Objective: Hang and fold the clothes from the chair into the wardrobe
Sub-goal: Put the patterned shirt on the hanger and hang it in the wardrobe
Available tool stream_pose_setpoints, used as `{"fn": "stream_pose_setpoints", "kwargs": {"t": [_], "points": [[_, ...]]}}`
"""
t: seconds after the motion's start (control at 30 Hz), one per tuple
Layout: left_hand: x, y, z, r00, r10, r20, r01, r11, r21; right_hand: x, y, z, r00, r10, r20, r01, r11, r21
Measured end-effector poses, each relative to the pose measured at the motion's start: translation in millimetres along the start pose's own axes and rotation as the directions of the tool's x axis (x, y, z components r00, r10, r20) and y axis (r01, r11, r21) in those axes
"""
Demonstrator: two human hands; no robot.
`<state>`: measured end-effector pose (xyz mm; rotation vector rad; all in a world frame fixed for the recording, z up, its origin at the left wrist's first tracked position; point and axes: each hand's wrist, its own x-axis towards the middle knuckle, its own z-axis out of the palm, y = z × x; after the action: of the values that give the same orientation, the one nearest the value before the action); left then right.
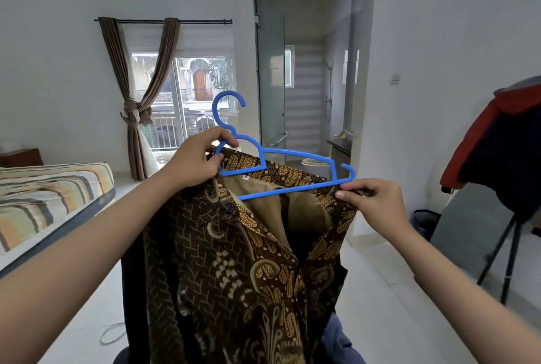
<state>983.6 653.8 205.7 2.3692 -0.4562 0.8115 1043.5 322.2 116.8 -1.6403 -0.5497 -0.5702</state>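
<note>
One brown batik shirt (234, 261) hangs in mid-air in front of the person, held up at its shoulders with one blue plastic hanger (288, 172) at its neck opening. The cloth is a dense print of gold and cream paisley and scale shapes on dark brown, with a plain tan lining showing inside the open collar and a small white size tag just under the hanger's lower bar.

The left hand (194, 163) grips the shirt's left shoulder together with the hanger's left end, thumb and fingers (225, 137) closed around the thin blue bar just below the hook. The right hand (371, 202) pinches the shirt's right shoulder edge just below the hanger's upturned right tip, thumb and forefinger pressed on the fabric. The hanger sits tilted, its left end higher, its right arm partly outside the shirt; its round hook stands above the left hand.

Below the shirt, dark fabric and a fold of blue denim (339, 340) show at the bottom edge. Left of the shirt is a bed (44, 197) with a striped cover. Behind the shirt is a window with two brown curtains (137, 94) knotted together, and an open bathroom doorway (313, 71). Right of the shirt, a red and dark garment (497, 144) is draped over a black tripod (509, 252).
</note>
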Motion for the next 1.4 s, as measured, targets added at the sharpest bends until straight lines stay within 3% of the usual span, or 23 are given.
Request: {"fn": "stream_pose_setpoints", "kwargs": {"t": [0.2,0.53,0.73,1.4], "points": [[0.6,1.0,-1.7,1.000,-0.014,0.018,0.014,1.000,-0.018,-7.8,-6.5,-5.6,0.993,-0.119,-0.019,0.120,0.992,0.034],[-1.3,6.0,1.8,0.999,-0.039,0.032,0.042,0.994,-0.101,-12.1,-4.1,-1.9,0.980,-0.189,-0.068,0.188,0.982,-0.029],[-4.9,15.0,-0.9,0.997,-0.057,0.051,0.058,0.998,-0.029,-10.2,-0.6,-2.7,0.977,-0.206,-0.055,0.202,0.977,-0.070],[-8.9,12.1,-3.2,0.997,-0.074,0.015,0.074,0.996,-0.054,-16.2,3.3,-1.8,0.942,-0.335,-0.028,0.331,0.939,-0.096]]}}
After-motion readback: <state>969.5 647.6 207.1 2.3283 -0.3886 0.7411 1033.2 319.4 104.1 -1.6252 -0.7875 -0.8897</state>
